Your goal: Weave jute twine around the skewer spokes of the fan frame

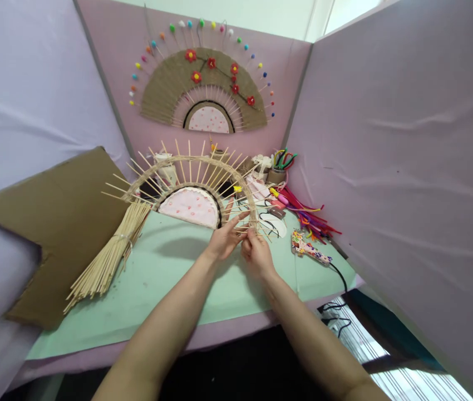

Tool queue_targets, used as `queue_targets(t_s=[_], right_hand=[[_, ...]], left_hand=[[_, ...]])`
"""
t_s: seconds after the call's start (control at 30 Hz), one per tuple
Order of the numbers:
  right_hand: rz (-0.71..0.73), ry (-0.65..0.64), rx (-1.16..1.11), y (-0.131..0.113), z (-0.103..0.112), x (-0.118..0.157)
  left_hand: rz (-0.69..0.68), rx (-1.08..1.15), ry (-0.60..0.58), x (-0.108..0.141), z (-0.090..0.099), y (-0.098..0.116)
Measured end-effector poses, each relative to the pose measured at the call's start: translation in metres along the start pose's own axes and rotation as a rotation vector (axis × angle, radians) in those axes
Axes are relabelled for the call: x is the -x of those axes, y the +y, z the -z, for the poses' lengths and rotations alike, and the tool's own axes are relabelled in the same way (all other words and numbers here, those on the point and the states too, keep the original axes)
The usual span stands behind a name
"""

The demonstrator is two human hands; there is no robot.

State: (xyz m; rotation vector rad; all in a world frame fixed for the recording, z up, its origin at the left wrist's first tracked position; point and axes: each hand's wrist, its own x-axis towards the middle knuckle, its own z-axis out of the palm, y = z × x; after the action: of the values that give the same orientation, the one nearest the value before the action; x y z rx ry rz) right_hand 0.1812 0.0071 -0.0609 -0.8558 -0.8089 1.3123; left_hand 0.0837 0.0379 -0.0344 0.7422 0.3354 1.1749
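Fan (pixel 190 205) over the table (pixel 170 295), stick bundle (pixel 109 250) left, glue gun (pixel 309 249) right
The right hand (pixel 258 253) pinches the band (pixel 195 159) at the fan's right end; the left hand (pixel 225 239), just beside it, extends its fingers, its grip impossible to tell.

Right of the right hand (pixel 258 255), a flower-patterned glue gun (pixel 308 250) with a black cord (pixel 340 274); farther out from that hand, loose red and purple pipe cleaners (pixel 305 214), then a cup (pixel 277 176) of tools with coloured handles (pixel 285 159). Left of the left hand (pixel 225 241), a tied bundle of thin sticks (pixel 109 253) beside brown cardboard (pixel 61 206). High beyond both hands, on a pink panel (pixel 109 42), a fan (pixel 217 79) with red flowers (pixel 196 77) and coloured balls (pixel 202 23)
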Motion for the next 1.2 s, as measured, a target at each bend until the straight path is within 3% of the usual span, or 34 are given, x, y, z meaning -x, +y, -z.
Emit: queue_targets(t_s=[0.2, 0.37, 0.53, 0.8, 1.03, 1.2], right_hand=[[0.010, 0.002, 0.180, 0.013, -0.010, 0.017], [0.226, 0.081, 0.503, 0.021, -0.003, 0.038], [0.403, 0.002, 0.765, 0.017, 0.001, 0.045], [0.377, 0.043, 0.760, 0.005, 0.014, 0.043], [0.381, 0.011, 0.799, 0.014, 0.021, 0.040], [0.384, -0.022, 0.800, 0.018, 0.020, 0.037]], left_hand=[[0.030, -0.048, -0.010, 0.003, 0.011, 0.003], [0.003, -0.039, -0.081, 0.002, 0.020, 0.016], [0.003, -0.051, -0.125, 0.006, 0.020, 0.022], [0.013, -0.020, -0.068, 0.007, 0.022, 0.027], [0.004, -0.054, -0.102, 0.010, 0.019, 0.028], [0.001, -0.074, -0.062, 0.009, 0.019, 0.028]])
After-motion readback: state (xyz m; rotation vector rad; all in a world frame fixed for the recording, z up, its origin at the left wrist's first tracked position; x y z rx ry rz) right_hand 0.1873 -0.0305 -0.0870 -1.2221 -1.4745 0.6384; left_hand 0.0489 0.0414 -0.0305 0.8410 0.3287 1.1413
